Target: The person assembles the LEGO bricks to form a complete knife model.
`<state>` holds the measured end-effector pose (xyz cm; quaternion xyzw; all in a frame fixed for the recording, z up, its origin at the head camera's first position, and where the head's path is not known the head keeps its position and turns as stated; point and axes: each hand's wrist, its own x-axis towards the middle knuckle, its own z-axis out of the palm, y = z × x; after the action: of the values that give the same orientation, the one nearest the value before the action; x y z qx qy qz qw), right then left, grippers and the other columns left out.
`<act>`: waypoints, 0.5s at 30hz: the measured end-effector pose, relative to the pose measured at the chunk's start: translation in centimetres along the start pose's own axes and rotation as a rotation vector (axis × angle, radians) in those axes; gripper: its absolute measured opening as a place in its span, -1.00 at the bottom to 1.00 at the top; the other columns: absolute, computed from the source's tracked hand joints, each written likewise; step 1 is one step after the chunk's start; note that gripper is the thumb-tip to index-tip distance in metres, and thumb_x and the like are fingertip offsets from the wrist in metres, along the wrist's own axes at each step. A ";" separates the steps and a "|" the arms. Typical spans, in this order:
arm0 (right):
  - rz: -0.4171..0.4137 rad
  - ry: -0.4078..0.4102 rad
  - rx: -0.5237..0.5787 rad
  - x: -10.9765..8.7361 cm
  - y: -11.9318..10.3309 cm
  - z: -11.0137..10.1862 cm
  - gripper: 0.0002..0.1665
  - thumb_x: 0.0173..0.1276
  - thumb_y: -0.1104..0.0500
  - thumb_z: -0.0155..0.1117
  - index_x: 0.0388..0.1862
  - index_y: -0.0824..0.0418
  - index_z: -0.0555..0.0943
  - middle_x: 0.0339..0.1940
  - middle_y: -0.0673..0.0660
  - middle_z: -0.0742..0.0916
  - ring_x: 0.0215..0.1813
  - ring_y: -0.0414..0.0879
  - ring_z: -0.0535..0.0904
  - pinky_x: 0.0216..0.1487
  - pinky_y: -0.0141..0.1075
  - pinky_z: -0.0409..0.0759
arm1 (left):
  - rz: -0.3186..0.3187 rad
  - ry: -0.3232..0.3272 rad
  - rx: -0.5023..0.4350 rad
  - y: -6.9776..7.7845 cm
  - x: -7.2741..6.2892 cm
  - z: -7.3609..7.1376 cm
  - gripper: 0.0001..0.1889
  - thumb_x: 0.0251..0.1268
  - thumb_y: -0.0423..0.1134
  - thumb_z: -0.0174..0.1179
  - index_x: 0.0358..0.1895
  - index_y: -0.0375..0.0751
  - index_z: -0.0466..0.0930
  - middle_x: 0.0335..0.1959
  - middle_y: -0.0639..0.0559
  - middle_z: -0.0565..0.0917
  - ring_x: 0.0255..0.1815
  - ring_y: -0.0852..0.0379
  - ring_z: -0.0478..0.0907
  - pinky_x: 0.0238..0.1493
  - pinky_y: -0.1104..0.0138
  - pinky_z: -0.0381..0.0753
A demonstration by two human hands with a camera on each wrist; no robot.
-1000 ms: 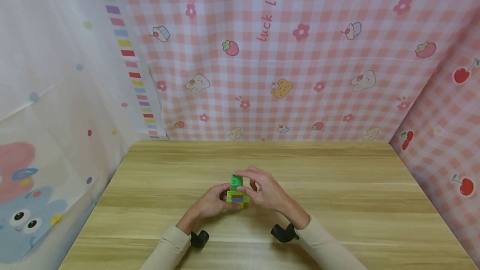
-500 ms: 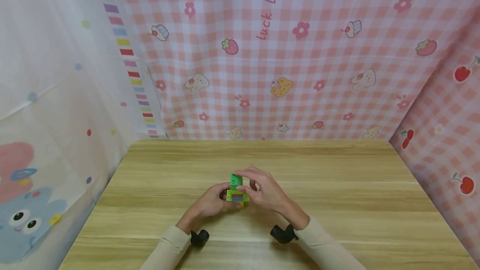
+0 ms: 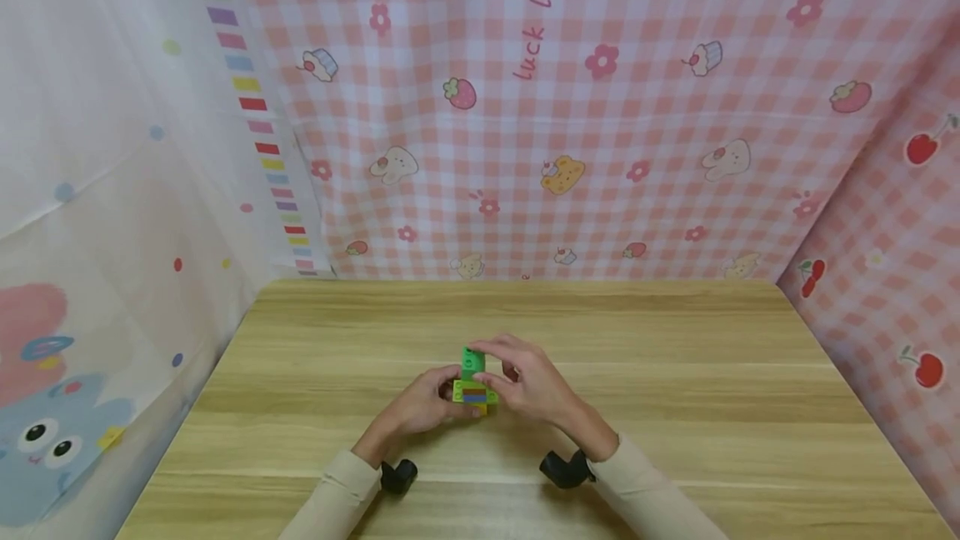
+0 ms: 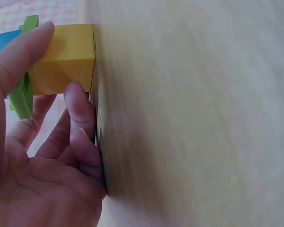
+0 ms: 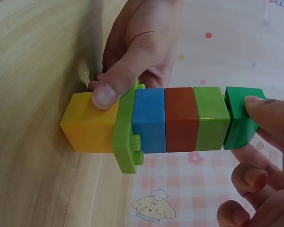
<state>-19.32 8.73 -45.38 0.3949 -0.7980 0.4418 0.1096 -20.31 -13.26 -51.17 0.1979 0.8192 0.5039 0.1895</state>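
A tower of toy building bricks stands upright on the table. From the bottom it has a yellow brick (image 5: 92, 135), a wider lime-green plate (image 5: 124, 146), a blue brick (image 5: 149, 120), a reddish-brown brick (image 5: 181, 120) and a lime-green brick (image 5: 212, 125). On top sits a dark green brick (image 3: 472, 362) with a curved side; a narrow gap shows beneath it in the right wrist view. My left hand (image 3: 427, 402) grips the tower's base, thumb on the yellow brick. Thumb and fingers of my right hand (image 3: 536, 382) pinch the dark green brick.
The wooden table (image 3: 675, 373) extends around both hands. Behind it hangs a pink checked cloth (image 3: 525, 132), with a white printed cloth (image 3: 135, 215) on the left. Black wrist-worn devices, one left (image 3: 399, 477) and one right (image 3: 566, 469), sit by the sleeves.
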 end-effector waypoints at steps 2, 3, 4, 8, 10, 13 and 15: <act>-0.003 -0.002 -0.010 0.1 0.0 0.0 -0.59 0.34 0.24 0.37 0.16 0.27 0.63 -0.09 0.13 0.70 -0.51 -0.36 0.29 -0.53 -0.47 0.34 | 0.001 0.002 0.008 -0.1 0.0 0.0 -0.59 0.19 -0.13 0.43 0.11 0.02 0.58 -0.07 0.12 0.68 -0.09 0.14 0.58 -0.07 0.26 0.53; -0.006 -0.004 -0.014 0.1 0.0 0.0 -0.59 0.34 0.24 0.37 0.17 0.26 0.63 -0.08 0.13 0.70 -0.52 -0.36 0.28 -0.53 -0.48 0.34 | 0.005 0.003 0.009 -0.1 0.0 0.0 -0.58 0.19 -0.14 0.43 0.11 0.01 0.58 -0.06 0.12 0.68 -0.09 0.14 0.58 -0.07 0.27 0.53; -0.011 -0.007 -0.018 0.1 0.0 0.0 -0.59 0.34 0.25 0.37 0.17 0.27 0.63 -0.07 0.14 0.70 -0.52 -0.36 0.28 -0.53 -0.49 0.33 | 0.006 0.005 0.014 -0.1 0.0 0.0 -0.58 0.19 -0.14 0.43 0.12 0.01 0.58 -0.06 0.12 0.68 -0.08 0.15 0.58 -0.07 0.27 0.53; -0.032 -0.008 -0.019 0.1 0.1 0.2 -0.59 0.34 0.26 0.36 0.17 0.29 0.63 -0.05 0.17 0.70 -0.52 -0.36 0.29 -0.53 -0.50 0.35 | 0.010 0.015 0.021 0.0 -0.1 0.1 -0.56 0.18 -0.15 0.44 0.14 0.01 0.58 -0.04 0.08 0.69 -0.10 0.15 0.58 -0.09 0.29 0.53; -0.040 -0.001 -0.008 0.0 0.2 0.4 -0.59 0.34 0.28 0.35 0.17 0.30 0.63 -0.03 0.19 0.70 -0.52 -0.37 0.30 -0.54 -0.50 0.36 | 0.009 0.017 0.021 0.1 -0.1 0.1 -0.56 0.18 -0.16 0.44 0.14 0.00 0.58 -0.04 0.05 0.69 -0.11 0.15 0.57 -0.10 0.29 0.53; -0.048 0.019 0.009 -0.2 0.3 0.5 -0.59 0.33 0.30 0.36 0.16 0.31 0.63 -0.02 0.20 0.71 -0.54 -0.36 0.30 -0.56 -0.49 0.36 | 0.010 0.019 0.019 0.2 -0.1 0.2 -0.56 0.17 -0.17 0.44 0.14 0.00 0.59 -0.03 0.03 0.69 -0.11 0.14 0.56 -0.08 0.28 0.52; -0.052 0.031 0.014 -0.3 0.5 0.6 -0.58 0.33 0.31 0.36 0.17 0.30 0.63 -0.02 0.18 0.71 -0.55 -0.36 0.30 -0.56 -0.50 0.36 | 0.011 0.018 0.017 0.2 -0.1 0.2 -0.56 0.17 -0.17 0.45 0.13 0.01 0.59 -0.04 0.04 0.69 -0.10 0.14 0.56 -0.06 0.26 0.51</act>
<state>-19.39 8.57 -46.23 0.4092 -0.7826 0.4506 0.1306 -20.14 -13.09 -51.04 0.1996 0.8239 0.4997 0.1778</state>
